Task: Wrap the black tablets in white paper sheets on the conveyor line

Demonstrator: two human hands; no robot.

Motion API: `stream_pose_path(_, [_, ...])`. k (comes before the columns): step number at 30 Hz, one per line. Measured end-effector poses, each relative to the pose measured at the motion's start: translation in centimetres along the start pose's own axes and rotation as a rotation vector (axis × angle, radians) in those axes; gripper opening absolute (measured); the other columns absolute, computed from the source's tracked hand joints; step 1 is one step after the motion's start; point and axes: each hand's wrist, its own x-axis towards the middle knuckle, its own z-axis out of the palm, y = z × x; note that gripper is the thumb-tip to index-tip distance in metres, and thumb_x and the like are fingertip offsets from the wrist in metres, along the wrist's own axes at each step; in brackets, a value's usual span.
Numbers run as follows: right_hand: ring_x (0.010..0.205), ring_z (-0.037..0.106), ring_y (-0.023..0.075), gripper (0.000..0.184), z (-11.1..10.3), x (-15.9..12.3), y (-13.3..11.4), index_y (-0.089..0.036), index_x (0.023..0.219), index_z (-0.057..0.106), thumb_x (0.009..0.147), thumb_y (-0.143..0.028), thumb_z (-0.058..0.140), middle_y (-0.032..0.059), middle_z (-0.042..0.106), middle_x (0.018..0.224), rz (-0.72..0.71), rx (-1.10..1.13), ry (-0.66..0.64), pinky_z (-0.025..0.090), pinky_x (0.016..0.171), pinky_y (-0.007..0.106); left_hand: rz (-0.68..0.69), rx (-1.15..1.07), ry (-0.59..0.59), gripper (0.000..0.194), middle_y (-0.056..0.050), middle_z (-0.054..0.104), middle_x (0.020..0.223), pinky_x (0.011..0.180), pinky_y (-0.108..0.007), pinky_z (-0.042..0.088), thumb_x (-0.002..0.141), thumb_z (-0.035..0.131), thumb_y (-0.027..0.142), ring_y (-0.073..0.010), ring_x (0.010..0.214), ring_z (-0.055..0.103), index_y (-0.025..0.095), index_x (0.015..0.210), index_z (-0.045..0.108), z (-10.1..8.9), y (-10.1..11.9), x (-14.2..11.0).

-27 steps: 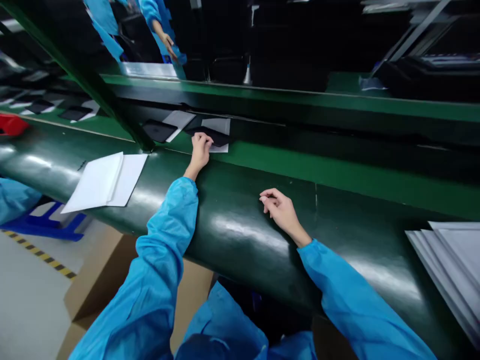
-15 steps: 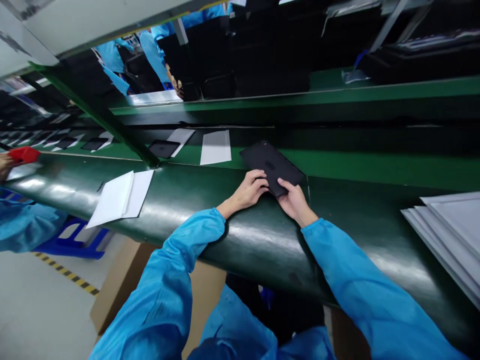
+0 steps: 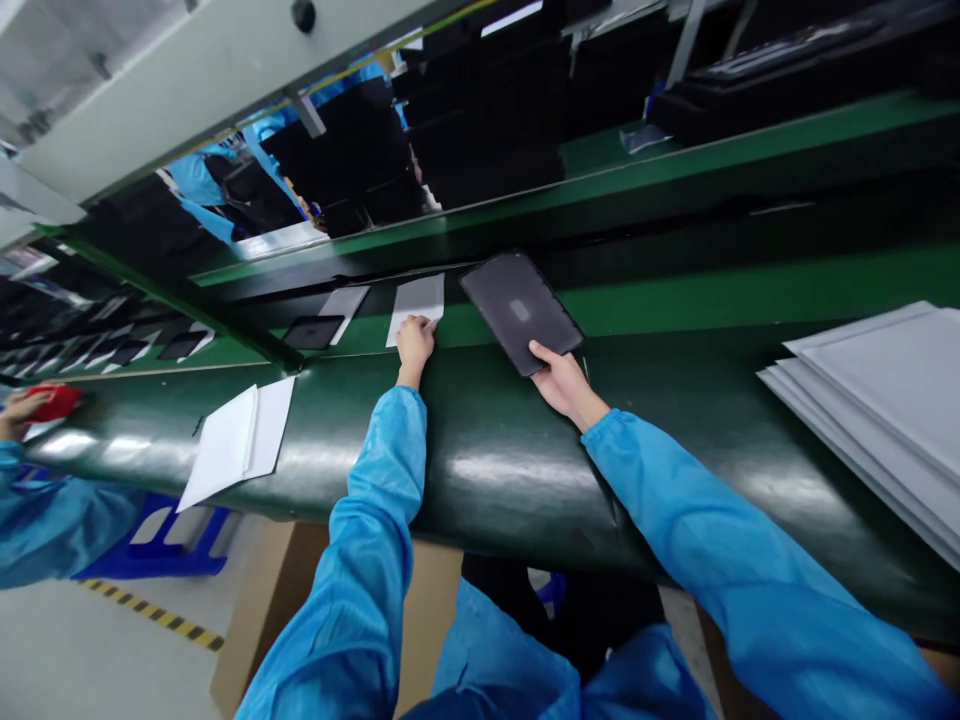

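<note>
The right hand [image 3: 562,385] pinches only the near corner of the tablet [image 3: 520,310], whose bulk juts far-left beyond the fingers; held so, it could tip or slip onto the bench [image 3: 487,470]. Further left, the left hand [image 3: 414,342] presses fingertips on the sheet [image 3: 417,305] on the belt, which could crease or slide.

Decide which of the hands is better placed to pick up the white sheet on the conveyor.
Left. The left hand already touches the white rectangular sheet, while the right hand holds the black flat tablet.
</note>
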Motion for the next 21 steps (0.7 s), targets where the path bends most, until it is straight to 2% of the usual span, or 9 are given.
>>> stream_pose_path(3, [0.106,0.077,0.024,0.033,0.2,0.1,-0.5,-0.026,0.097,0.072,0.068,-0.021,0.087,0.0013,0.082,0.105,0.031,0.022,-0.034,0.069,0.091,0.042,0.071,-0.269,0.159,0.017,-0.009,0.067,0.096,0.094,-0.034,0.051,0.103,0.048,0.031,-0.0223,0.095,0.063,0.021,0.094,0.059,0.2,0.7,-1.4])
stream_pose_path(5, [0.106,0.077,0.0245,0.032,0.1,0.3,-0.9,-0.026,0.097,0.072,0.069,-0.019,0.085,0.0024,0.082,0.105,0.039,0.032,-0.046,0.068,0.091,0.043,0.03,-0.437,0.256,0.023,-0.006,0.064,0.091,0.086,-0.031,0.052,0.105,0.044,0.038,-0.0196,0.088,0.062,0.022,0.093,0.056,0.2,0.6,-2.8])
stream_pose_path(8, [0.103,0.078,0.0258,0.025,-0.3,0.6,-1.7,-0.024,0.092,0.071,0.069,-0.017,0.08,0.0041,0.082,0.1,0.067,0.042,-0.017,0.069,0.092,0.044,-0.073,-0.539,0.259,0.031,-0.004,0.063,0.086,0.076,-0.029,0.051,0.104,0.044,0.048,-0.0183,0.08,0.06,0.022,0.092,0.056,-1.0,-1.1,-5.2])
stream_pose_path(10, [0.098,0.078,0.0269,0.02,-0.6,0.8,-2.2,-0.023,0.086,0.069,0.069,-0.016,0.076,0.0049,0.081,0.093,0.099,0.034,0.001,0.069,0.09,0.044,-0.037,-0.433,0.192,0.027,-0.004,0.066,0.086,0.077,-0.03,0.051,0.1,0.053,0.047,-0.0196,0.081,0.062,0.022,0.093,0.06,-3.0,-3.2,-6.6])
stream_pose_path(12, [0.092,0.079,0.0276,0.017,-0.8,0.9,-2.5,-0.022,0.084,0.067,0.069,-0.017,0.072,0.0052,0.079,0.086,0.126,0.024,0.004,0.07,0.086,0.044,0.023,-0.227,0.104,0.019,-0.006,0.07,0.089,0.083,-0.034,0.051,0.095,0.06,0.041,-0.0229,0.085,0.064,0.022,0.094,0.064,-5.4,-5.5,-7.7])
stream_pose_path(15, [0.085,0.078,0.026,0.019,-0.7,0.8,-2.6,-0.021,0.085,0.067,0.067,-0.015,0.069,0.005,0.077,0.081,0.178,0.047,0.024,0.07,0.08,0.04,-0.015,0.067,0.042,0.015,-0.009,0.073,0.095,0.088,-0.039,0.051,0.091,0.064,0.036,-0.0289,0.093,0.066,0.023,0.097,0.068,-8.2,-7.3,-8.6])
stream_pose_path(17, [0.082,0.077,0.0238,0.022,-0.4,0.5,-2.7,-0.02,0.086,0.067,0.065,-0.012,0.069,0.004,0.077,0.079,0.218,0.08,0.055,0.069,0.077,0.036,-0.006,0.195,0.129,0.02,-0.014,0.072,0.108,0.094,-0.043,0.051,0.089,0.067,0.035,-0.0332,0.106,0.065,0.022,0.104,0.069,-9.1,-7.0,-8.8])
stream_pose_path(19, [0.08,0.076,0.0223,0.024,-0.2,0.3,-2.8,-0.021,0.086,0.066,0.065,-0.01,0.067,0.0026,0.076,0.078,0.241,0.107,0.076,0.068,0.074,0.033,0.057,0.262,0.271,0.022,-0.018,0.069,0.119,0.101,-0.046,0.048,0.09,0.067,0.034,-0.0359,0.117,0.061,0.02,0.107,0.068,-9.1,-5.6,-8.9])
stream_pose_path(21, [0.079,0.075,0.0217,0.025,0.1,0.0,-2.9,-0.022,0.086,0.065,0.064,-0.01,0.066,0.0015,0.075,0.076,0.248,0.123,0.087,0.067,0.07,0.031,0.132,0.279,0.305,0.016,-0.018,0.068,0.113,0.102,-0.047,0.047,0.095,0.061,0.035,-0.0343,0.113,0.061,0.02,0.099,0.065,-8.3,-3.4,-9.7])
